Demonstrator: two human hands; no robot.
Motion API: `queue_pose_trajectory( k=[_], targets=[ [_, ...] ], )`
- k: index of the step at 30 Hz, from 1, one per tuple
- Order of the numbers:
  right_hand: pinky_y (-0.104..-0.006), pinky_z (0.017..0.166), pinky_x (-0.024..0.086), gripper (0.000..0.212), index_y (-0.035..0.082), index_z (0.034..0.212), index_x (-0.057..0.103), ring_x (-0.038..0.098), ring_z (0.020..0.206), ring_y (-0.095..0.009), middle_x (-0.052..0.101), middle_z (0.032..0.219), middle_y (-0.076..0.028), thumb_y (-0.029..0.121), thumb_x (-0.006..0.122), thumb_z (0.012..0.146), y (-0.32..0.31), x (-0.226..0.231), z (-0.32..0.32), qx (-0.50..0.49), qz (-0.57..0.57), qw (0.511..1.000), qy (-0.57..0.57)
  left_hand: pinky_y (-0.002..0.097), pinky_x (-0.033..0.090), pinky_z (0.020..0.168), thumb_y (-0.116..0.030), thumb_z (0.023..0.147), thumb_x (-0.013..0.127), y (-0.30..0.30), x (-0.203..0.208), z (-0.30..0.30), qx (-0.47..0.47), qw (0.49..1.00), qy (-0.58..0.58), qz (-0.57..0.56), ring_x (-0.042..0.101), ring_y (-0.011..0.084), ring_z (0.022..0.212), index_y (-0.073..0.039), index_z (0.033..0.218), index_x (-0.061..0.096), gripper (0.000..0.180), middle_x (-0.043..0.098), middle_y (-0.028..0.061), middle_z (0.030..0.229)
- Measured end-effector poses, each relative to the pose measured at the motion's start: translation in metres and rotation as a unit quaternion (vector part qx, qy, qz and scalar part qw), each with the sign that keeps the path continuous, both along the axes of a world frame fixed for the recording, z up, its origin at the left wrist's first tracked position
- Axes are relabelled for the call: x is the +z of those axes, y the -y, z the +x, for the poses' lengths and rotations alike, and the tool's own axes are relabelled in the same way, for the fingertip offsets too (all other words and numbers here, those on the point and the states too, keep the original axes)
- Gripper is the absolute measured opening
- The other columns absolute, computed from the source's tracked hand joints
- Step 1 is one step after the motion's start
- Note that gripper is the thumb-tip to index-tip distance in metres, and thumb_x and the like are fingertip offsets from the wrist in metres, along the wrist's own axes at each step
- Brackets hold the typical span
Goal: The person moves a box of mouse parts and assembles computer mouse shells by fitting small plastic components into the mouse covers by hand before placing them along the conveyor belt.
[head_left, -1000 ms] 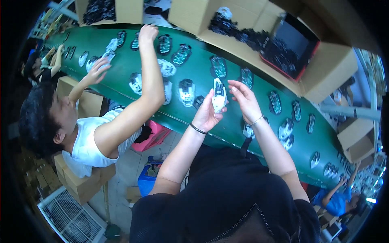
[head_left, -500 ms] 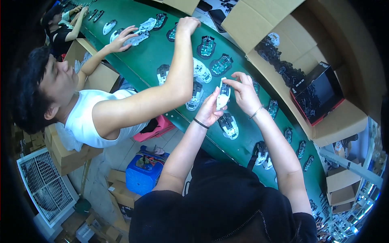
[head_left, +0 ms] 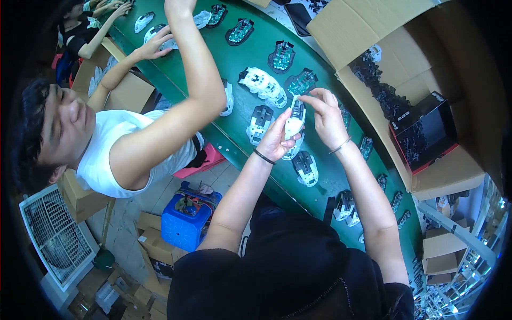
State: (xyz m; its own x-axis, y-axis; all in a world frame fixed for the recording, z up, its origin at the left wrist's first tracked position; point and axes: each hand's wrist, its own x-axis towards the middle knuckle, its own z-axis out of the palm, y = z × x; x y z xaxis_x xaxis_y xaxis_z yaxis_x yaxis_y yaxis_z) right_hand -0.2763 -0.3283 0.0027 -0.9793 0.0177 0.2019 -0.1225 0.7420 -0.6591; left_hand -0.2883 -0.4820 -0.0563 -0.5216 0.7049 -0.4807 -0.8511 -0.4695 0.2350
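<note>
My left hand (head_left: 276, 141) is closed round a white computer mouse shell (head_left: 295, 121) with black parts inside, held tilted above the green work surface. At the shell's upper end, the thumb and index finger of my right hand (head_left: 328, 120) are pinched together against its tip; anything small between them is hidden. Below the held shell lies another open white mouse shell (head_left: 305, 168). Further left rests a similar mouse shell (head_left: 260, 124) with a black inner part. Beyond my hands are white shell pieces (head_left: 264, 86) and a mouse base with a green circuit board (head_left: 301, 82).
A large cardboard box (head_left: 368, 32) at the right holds black small parts (head_left: 377, 85) and a black box (head_left: 425, 130). A co-worker's arm (head_left: 198, 69) reaches over the left of the green surface (head_left: 213, 61). More circuit-board bases (head_left: 281, 56) line its far side.
The co-worker's raised arm has swung left, away from my hands. My view has shifted slightly. Both my hands keep about the same hold on the shell.
</note>
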Motion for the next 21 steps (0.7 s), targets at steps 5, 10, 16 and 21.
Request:
queue_pose_trajectory(
  k=[5,10,16,21],
  targets=[
    [-0.0353,0.087,0.043,0.039,0.011,0.100,0.065,0.048,0.101,-0.030,0.051,0.105,-0.012,-0.009,0.051,0.070,0.003,0.002,0.000,0.015,0.044,0.999,-0.002,0.0138,0.028,0.035,-0.040,0.089,0.052,0.002,-0.001,-0.003,-0.002,1.000,0.003,0.001,0.053,0.0116,0.058,-0.014,0.104,0.053,0.030,0.060,0.0054,0.081],
    [-0.0353,0.089,0.042,0.039,0.010,0.101,0.064,0.048,0.102,-0.030,0.051,0.107,-0.012,-0.009,0.051,0.070,0.008,0.002,-0.002,0.012,0.026,1.000,0.006,0.0136,0.028,0.035,-0.040,0.089,0.052,0.004,-0.003,-0.003,0.002,1.000,0.009,0.016,0.053,0.0118,0.057,-0.013,0.102,0.053,0.029,0.060,0.0059,0.080],
    [-0.0357,0.089,0.041,0.038,0.008,0.102,0.062,0.047,0.102,-0.030,0.051,0.106,-0.012,-0.009,0.049,0.070,0.011,0.001,-0.004,0.001,0.011,1.000,-0.008,0.0133,0.029,0.034,-0.039,0.089,0.052,0.006,-0.003,-0.005,0.002,1.000,0.013,0.008,0.052,0.0119,0.056,-0.013,0.101,0.053,0.029,0.060,0.0076,0.081],
    [-0.0359,0.089,0.041,0.039,0.007,0.100,0.061,0.048,0.101,-0.030,0.051,0.105,-0.012,-0.011,0.048,0.069,0.018,0.008,-0.006,-0.006,0.005,1.000,-0.011,0.0128,0.030,0.032,-0.045,0.089,0.049,0.011,-0.008,-0.007,0.000,0.996,0.050,0.072,0.050,0.0115,0.054,-0.009,0.102,0.054,0.039,0.059,0.0118,0.083]
  ],
)
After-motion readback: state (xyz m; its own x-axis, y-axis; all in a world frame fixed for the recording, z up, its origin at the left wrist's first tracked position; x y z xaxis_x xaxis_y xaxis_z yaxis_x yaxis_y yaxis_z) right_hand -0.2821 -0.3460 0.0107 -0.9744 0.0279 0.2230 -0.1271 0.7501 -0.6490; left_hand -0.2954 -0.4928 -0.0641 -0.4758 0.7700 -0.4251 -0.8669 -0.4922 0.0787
